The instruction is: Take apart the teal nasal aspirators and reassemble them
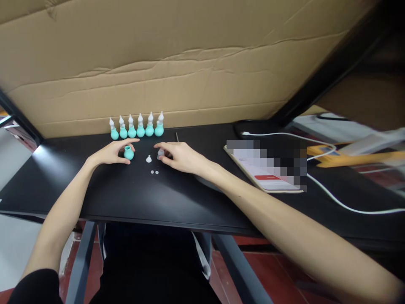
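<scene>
Grasping the turquoise bulb (128, 153) on the black table (126, 196), the left hand (112, 153) faces the right hand (179, 156), pinching a translucent piece (160, 154); a careless sweep could scatter the small discs (157, 172).

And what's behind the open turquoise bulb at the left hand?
Part of the left hand curls behind the turquoise bulb; farther back stand six white-tipped bulbs, then cardboard. The patch of table directly behind the bulb is covered.

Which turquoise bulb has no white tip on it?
The turquoise bulb at the left hand: its neck is open, while the six bulbs behind wear white tips.
</scene>
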The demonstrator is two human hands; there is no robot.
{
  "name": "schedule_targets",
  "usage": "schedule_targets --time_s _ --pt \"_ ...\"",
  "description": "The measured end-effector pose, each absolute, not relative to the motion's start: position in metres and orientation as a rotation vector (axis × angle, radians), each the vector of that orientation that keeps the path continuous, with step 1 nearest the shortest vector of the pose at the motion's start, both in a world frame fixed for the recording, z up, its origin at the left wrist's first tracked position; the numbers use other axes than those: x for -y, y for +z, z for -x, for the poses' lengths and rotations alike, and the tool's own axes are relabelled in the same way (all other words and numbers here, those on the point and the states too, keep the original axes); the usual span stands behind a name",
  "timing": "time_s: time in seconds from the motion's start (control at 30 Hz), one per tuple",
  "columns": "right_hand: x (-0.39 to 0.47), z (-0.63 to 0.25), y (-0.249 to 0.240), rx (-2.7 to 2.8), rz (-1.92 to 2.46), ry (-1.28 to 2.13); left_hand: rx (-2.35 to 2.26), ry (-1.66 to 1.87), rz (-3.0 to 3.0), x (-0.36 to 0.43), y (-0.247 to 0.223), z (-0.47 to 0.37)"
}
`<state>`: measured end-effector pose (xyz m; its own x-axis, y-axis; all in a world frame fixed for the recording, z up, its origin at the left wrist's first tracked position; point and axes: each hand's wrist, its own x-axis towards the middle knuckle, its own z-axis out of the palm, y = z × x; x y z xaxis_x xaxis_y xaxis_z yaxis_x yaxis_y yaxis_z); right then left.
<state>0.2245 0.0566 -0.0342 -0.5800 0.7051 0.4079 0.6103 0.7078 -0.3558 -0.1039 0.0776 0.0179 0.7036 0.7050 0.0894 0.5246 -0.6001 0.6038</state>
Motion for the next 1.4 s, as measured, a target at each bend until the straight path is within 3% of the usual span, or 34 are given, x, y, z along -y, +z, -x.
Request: schedule_targets --time_s 0.23,0.5,0.63,1.07,1.4 --pt "-0.052 -0.220 -0.032 2.312 0.995 0.239 -0.962 0.607 -2.161 -0.080 0.023 0.121" --pt "-0.049 -0.216 -0.028 2.051 0.898 0.108 -1.286 1.384 -1.979 -0.104 0.003 0.144" --pt "-0.047 -0.213 -0.026 1.989 0.856 0.081 -1.412 1.594 -1.869 -0.117 -0.011 0.156" --pt "-0.081 -0.208 -0.025 1.758 0.904 0.268 -1.527 1.543 -1.743 -0.124 -0.038 0.157" --pt "-0.178 -0.199 -0.018 1.651 0.972 0.353 -1.420 1.513 -1.553 -0.129 -0.036 0.162"
